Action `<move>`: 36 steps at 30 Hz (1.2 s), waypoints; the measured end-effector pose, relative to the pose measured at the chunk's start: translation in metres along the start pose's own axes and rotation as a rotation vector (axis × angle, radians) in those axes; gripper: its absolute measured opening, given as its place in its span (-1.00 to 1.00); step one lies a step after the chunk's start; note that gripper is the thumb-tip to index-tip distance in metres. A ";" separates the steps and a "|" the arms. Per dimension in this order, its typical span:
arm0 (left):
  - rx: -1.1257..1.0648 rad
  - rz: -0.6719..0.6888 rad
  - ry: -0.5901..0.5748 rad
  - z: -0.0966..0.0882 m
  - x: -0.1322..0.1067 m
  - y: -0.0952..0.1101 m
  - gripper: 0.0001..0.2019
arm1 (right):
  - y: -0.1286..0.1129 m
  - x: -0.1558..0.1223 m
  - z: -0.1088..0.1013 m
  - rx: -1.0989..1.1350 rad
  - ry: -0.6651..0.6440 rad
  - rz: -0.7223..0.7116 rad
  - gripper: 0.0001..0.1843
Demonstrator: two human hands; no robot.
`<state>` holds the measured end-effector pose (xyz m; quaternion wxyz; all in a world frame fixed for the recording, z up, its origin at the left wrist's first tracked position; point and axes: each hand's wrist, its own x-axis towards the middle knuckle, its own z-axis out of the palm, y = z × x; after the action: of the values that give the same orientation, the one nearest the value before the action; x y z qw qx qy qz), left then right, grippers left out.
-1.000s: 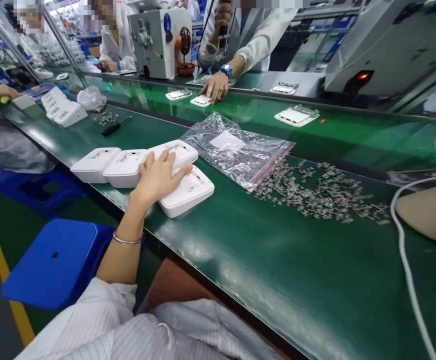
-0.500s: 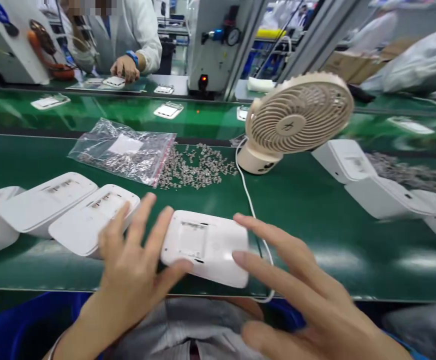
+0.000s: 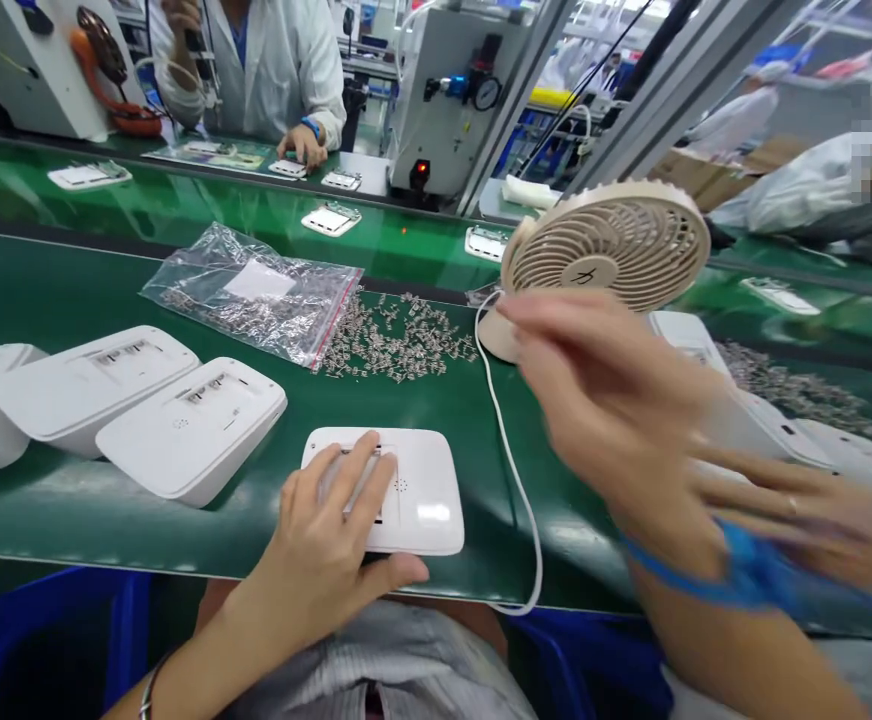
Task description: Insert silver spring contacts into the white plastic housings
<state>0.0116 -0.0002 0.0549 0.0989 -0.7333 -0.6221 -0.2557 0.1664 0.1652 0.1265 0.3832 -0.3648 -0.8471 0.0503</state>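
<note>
The white casing lay flat on the green belt at its near edge, right in front of the person, with its back side up. Half a second before, it had sat tilted between both spread hands; now it was squared to the edge, so it looked settled in place for working on. It was a rounded white plastic rectangle with a shallow recess near its middle, a small cluster of holes beside that, and a glossy spot near one corner.

The left hand rested flat on the casing's left half, fingers spread over the recess and thumb along the near edge: pressing it down, not clasping it. The right hand had left the casing and was raised in the air, blurred by motion, fingers loosely open and holding nothing that could be seen.

To the left lay more white casings in an overlapping row. Beyond were loose small metal parts spilled from a clear bag, and a beige fan whose white cord ran past the casing.
</note>
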 end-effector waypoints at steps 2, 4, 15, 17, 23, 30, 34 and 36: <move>-0.034 -0.039 0.028 -0.001 -0.002 0.000 -0.35 | 0.025 0.023 0.030 -0.128 -0.125 0.090 -0.80; -0.066 -0.087 0.040 -0.003 -0.003 -0.001 -0.40 | 0.050 0.039 0.059 -0.316 -0.313 0.192 -0.78; -0.038 -0.190 -0.104 -0.002 -0.004 -0.006 -0.42 | 0.076 0.063 0.100 -0.503 -0.503 0.271 -0.75; -0.003 -0.183 -0.084 -0.001 -0.004 -0.005 -0.41 | 0.078 0.064 0.098 -0.503 -0.523 0.255 -0.73; 0.216 -0.115 0.027 0.000 -0.015 0.003 -0.33 | 0.084 0.067 0.092 -0.467 -0.514 0.191 -0.74; 0.202 -0.008 0.077 -0.016 -0.026 0.032 -0.37 | 0.087 0.061 0.090 -0.323 -0.426 0.140 -0.77; 0.116 -0.009 0.155 -0.015 -0.019 0.033 -0.63 | 0.083 0.055 0.089 -0.264 -0.416 0.150 -0.75; 0.116 -0.035 0.176 -0.010 -0.016 0.031 -0.65 | 0.079 0.055 0.083 -0.254 -0.388 0.148 -0.70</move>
<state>0.0376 -0.0254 0.0605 0.1908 -0.6902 -0.6375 -0.2844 0.1312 0.2748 0.0728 0.1598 -0.4545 -0.8754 0.0404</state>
